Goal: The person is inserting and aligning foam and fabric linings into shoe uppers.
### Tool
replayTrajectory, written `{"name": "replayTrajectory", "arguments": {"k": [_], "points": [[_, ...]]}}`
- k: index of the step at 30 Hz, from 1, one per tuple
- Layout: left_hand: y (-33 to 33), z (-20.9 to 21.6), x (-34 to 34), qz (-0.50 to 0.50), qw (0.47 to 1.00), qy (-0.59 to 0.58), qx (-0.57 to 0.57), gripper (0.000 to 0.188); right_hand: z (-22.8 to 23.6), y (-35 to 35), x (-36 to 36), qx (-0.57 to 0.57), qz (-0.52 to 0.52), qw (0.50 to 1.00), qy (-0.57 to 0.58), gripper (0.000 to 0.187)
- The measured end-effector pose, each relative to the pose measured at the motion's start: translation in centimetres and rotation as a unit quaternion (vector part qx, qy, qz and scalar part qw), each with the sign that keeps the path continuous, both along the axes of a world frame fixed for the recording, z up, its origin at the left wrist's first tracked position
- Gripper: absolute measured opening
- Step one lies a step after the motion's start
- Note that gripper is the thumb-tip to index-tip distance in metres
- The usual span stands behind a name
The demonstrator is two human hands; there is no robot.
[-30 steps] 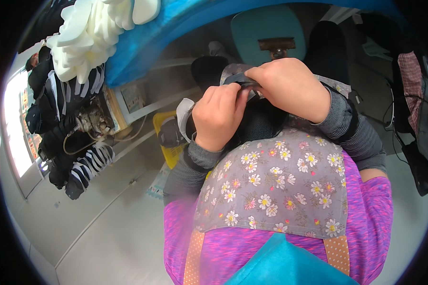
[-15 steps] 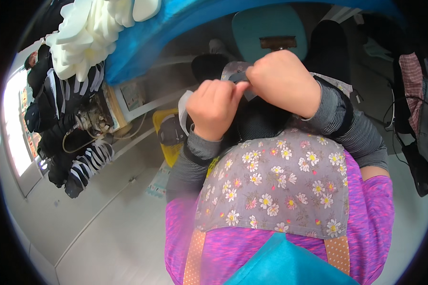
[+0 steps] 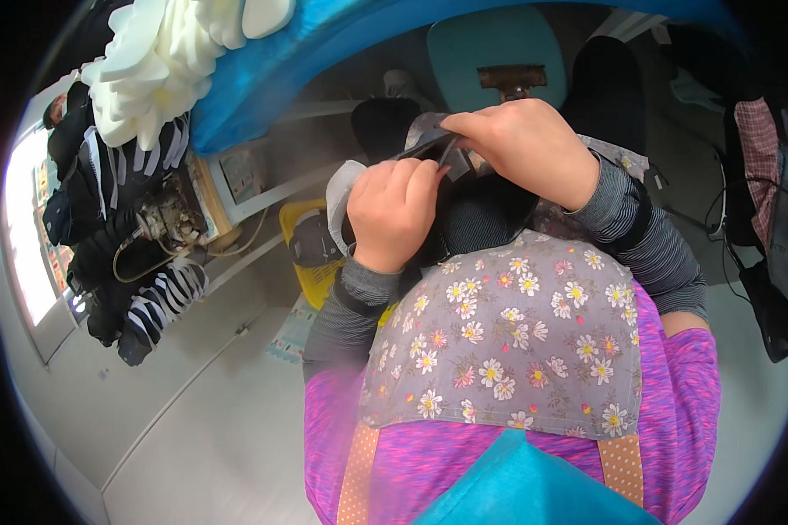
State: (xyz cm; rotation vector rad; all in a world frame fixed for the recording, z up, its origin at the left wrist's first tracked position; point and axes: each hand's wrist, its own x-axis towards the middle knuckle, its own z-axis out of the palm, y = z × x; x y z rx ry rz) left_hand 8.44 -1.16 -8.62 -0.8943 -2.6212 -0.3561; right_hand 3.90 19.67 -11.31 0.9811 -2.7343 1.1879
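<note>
Over my lap I hold a black fabric piece (image 3: 483,214) with a ribbed, mesh-like surface and a thin grey edge; its full shape is hidden by my hands. My left hand (image 3: 389,210) is closed on its left side, fingers curled over the edge. Beside that hand a light grey-white part (image 3: 341,194) sticks out. My right hand (image 3: 538,150) pinches the grey edge (image 3: 449,150) between thumb and fingers, close to the left fingertips. Between the hands a dark gap shows in the fabric. Below lies my grey floral apron (image 3: 508,350).
White foam pieces (image 3: 153,74) are heaped on a blue cloth (image 3: 245,92) at upper left. Black and striped pieces (image 3: 105,236) hang at far left. A yellow basket (image 3: 299,214) holds dark items left of my hands. Ahead stands a teal stool (image 3: 499,44); cables (image 3: 718,210) run at right.
My hands have come slightly apart. The right hand has turned and opened its grip to a pinch, and the edge between the hands now shows a gap.
</note>
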Motion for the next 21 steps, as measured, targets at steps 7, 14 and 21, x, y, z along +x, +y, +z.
{"name": "replayTrajectory", "arguments": {"k": [7, 14, 21], "points": [[0.7, -0.3, 0.8, 0.022, 1.0, -0.018, 0.004, 0.02, 0.1, 0.1, 0.5, -0.013, -0.008, 1.0, 0.006, 0.01], [0.4, -0.5, 0.7, 0.042, 0.995, 0.021, 0.093, 0.023, 0.9, 0.3, 0.2, 0.033, 0.028, 0.999, 0.026, 0.006], [0.8, -0.5, 1.1, 0.099, 0.989, 0.043, 0.106, 0.025, 0.6, -0.4, 0.1, 0.024, 0.027, 0.999, 0.027, 0.012]]}}
